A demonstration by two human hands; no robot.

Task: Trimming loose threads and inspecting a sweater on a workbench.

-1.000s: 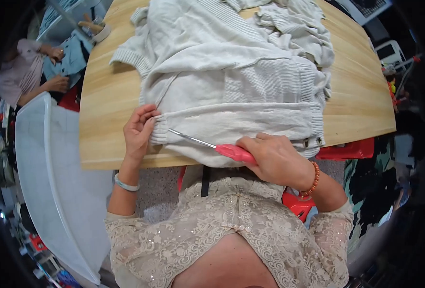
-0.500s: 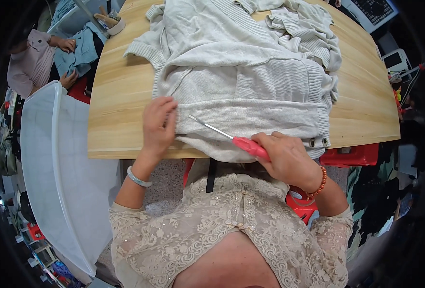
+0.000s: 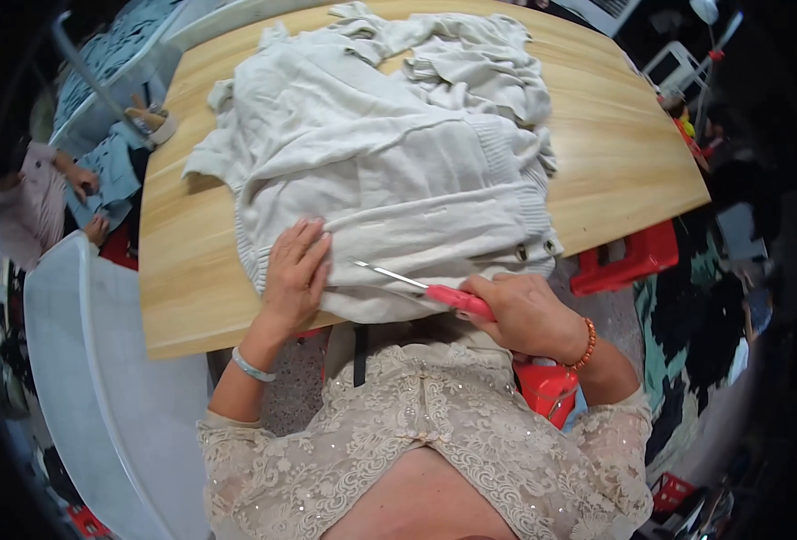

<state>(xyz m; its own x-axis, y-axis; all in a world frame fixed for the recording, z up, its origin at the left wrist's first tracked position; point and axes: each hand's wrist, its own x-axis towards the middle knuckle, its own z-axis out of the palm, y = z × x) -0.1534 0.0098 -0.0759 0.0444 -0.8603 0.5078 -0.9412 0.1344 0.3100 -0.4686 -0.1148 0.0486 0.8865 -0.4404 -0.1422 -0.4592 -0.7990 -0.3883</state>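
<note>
A cream knit cardigan [image 3: 326, 153] lies spread and partly folded across the table. Slits show along its front band [image 3: 434, 216], and a pair of dark round fastenings [image 3: 535, 249] sits near the ribbed right end. My left hand [image 3: 296, 270] rests on the knit at the near left edge, fingers stretched out and holding nothing. In my right hand [image 3: 529, 310] is a red-handled tool with a thin metal shaft [image 3: 457, 300], closed in my fingers. Its shaft points left over the cloth below the band; whether the tip touches the knit I cannot tell.
The wooden table [image 3: 614, 171] curves around the garment. A white bin [image 3: 101, 387] stands to the left. Beyond it, a person [image 3: 34, 202] handles blue cloth. A red stool [image 3: 628, 256] is under the table's right side, and dark and green cloth [image 3: 686, 360] lies right of it.
The whole view has shifted and turned, so the table and cardigan appear farther left. My left hand has gone from curled at the edge to lying flatter on the cloth. The tool stays in my right hand.
</note>
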